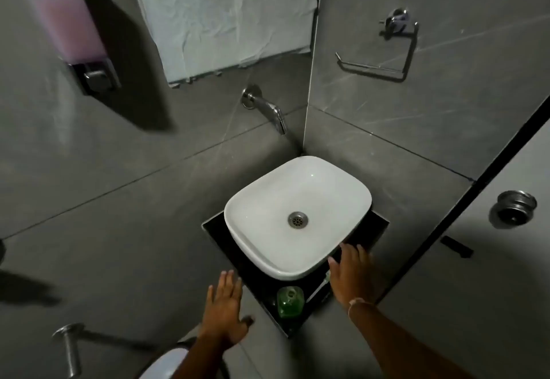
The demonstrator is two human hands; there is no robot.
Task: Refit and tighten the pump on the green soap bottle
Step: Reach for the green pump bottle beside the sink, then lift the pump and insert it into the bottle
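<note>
Grey matt wall tiles close in a dim bathroom corner; we log it left to right. Far left, a blurred wall-mounted dispenser with pink liquid [70, 26]. Lower down, our left hand [227, 314] hovers flat over the tiles, fingers spread, gripping nothing. Right of it, the glossy black square table [256, 274] carries a rounded-square white ceramic basin [297, 215] with a steel drain, under a chrome wall spout [268, 109].

The translucent green plastic soap bottle [290, 301] stands upright on the near corner of the table, just in front of the basin, between our hands. Its neck looks open, with no pump on it. A thin pale stick-like part [320, 288] lies just right of the bottle; possibly the pump with its tube, too dim to confirm.

Our right hand [352, 276] is open, fingers splayed over the table beside the basin rim, holding nothing. Far right, a chrome wire paper holder [398, 48] on the wall.

Risks, as we judge them: the bottle sits near the table edge, so a one-handed twist could topple it and spill soap; soapy smooth plastic may slip; a tilted pump could cross-thread.
</note>
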